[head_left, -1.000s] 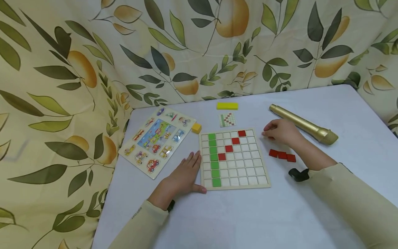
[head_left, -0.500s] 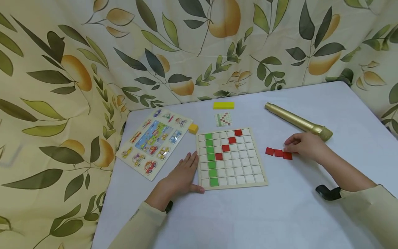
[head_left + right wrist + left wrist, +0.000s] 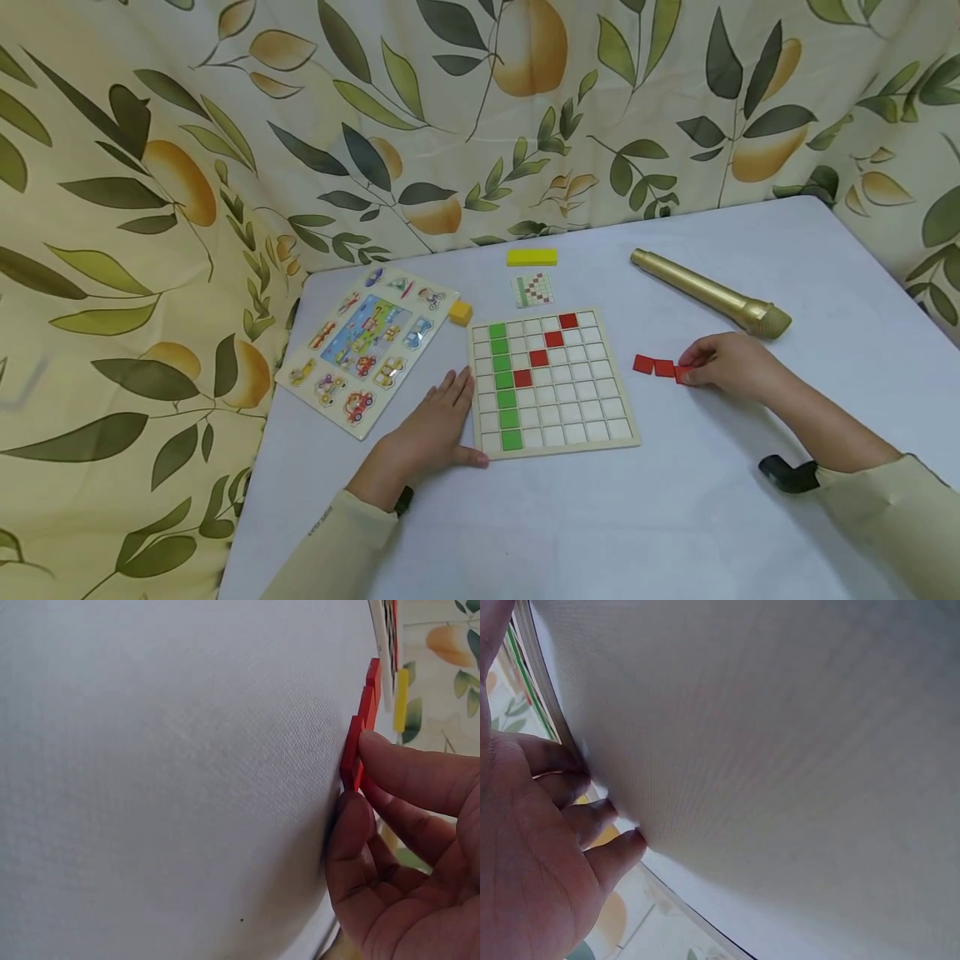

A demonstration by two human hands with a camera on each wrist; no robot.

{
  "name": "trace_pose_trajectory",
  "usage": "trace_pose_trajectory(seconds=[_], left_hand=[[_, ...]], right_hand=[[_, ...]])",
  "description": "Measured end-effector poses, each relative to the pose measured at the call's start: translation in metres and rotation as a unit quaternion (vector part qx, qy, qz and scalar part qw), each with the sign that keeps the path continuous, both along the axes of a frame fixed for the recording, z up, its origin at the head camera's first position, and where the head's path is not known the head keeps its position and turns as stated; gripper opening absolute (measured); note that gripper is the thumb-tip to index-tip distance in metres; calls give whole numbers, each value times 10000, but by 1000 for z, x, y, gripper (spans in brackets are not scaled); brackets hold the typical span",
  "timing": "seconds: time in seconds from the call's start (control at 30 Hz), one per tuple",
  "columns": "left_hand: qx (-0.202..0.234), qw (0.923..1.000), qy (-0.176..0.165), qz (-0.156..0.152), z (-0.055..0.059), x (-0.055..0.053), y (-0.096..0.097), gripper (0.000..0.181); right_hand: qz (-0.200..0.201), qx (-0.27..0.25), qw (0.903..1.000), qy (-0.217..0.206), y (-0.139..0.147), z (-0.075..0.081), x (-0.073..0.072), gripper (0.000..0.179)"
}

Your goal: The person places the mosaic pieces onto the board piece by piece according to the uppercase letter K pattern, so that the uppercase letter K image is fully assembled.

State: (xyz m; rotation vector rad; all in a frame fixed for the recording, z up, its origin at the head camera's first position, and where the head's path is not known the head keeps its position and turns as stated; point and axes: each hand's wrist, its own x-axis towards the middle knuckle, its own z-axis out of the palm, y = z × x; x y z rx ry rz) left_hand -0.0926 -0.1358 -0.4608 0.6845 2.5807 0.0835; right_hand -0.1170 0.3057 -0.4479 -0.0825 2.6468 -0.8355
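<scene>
A square wooden grid board (image 3: 576, 414) lies on the white table, with a column of green tiles (image 3: 505, 363) and several red tiles (image 3: 539, 358) running in a diagonal. My left hand (image 3: 429, 427) rests with straight fingers along the board's left edge, its thumb at the near left corner. To the right of the board, red square tiles sit in a short row: one at the left end (image 3: 642, 363), one in the middle (image 3: 663, 367), and an end tile (image 3: 680, 375). My right hand (image 3: 731, 365) pinches that end tile (image 3: 350, 750) between thumb and fingers, close over the cloth.
Left of the grid lies a vehicle picture puzzle board (image 3: 358, 408), with an orange block (image 3: 461, 313) by its corner. Behind the grid are a small pattern card (image 3: 533, 290) and a yellow bar (image 3: 532, 257). A gold microphone (image 3: 705, 289) lies beyond my right hand.
My right hand has moved from beside the board's right edge, rightward and nearer, to the end red tile, and its fingers now close on it. The left hand stays against the board.
</scene>
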Motion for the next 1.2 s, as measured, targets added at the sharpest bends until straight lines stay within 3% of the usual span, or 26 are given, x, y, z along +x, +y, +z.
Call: trace_pose_trajectory(seconds=[0.27,0.63,1.2], left_hand=[[28,10000,-1,19,3,0,0,128],[-14,10000,-25,0,4,0,0,128],[27,10000,-12,11,3,0,0,128]], right_hand=[[15,14,10000,58,-3,3,2,24],[85,-399,9982,-435,-6,13,5,26],[111,-1083,9921,-621,-78,14,-9,23]])
